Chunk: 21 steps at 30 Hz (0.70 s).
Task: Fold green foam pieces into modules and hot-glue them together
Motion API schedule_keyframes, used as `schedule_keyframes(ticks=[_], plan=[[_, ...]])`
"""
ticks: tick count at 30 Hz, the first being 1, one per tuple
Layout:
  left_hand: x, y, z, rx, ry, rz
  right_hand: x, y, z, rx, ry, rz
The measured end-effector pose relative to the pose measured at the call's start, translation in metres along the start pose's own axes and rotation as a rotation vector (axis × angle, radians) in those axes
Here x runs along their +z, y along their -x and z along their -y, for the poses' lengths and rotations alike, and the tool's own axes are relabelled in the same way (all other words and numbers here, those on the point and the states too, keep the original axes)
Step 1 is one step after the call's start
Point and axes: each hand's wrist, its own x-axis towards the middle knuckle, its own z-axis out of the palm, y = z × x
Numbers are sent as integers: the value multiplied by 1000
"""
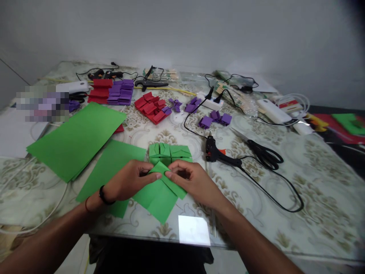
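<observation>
Near the front of the desk (251,224), the left grip (129,180) and right grip (196,182) are pinching folded green paper (160,196); uneven pressure may be risking a crooked crease.

From my remote view, I can read no text; print on the small red rectangular label (289,104) at the bench's (319,198) right is illegible.

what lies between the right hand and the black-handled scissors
In the head view, a black hot glue gun lies between the right hand and the black-handled scissors.
</observation>
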Motion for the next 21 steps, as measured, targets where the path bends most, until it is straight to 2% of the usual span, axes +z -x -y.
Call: schedule_keyframes(ticks=[13, 21], plan=[[-2, -3, 2, -44, -30, 57, 1, -2, -2, 58, 9, 34], [-7, -1, 5, -87, 32, 4, -9, -1, 0, 85, -14, 53]])
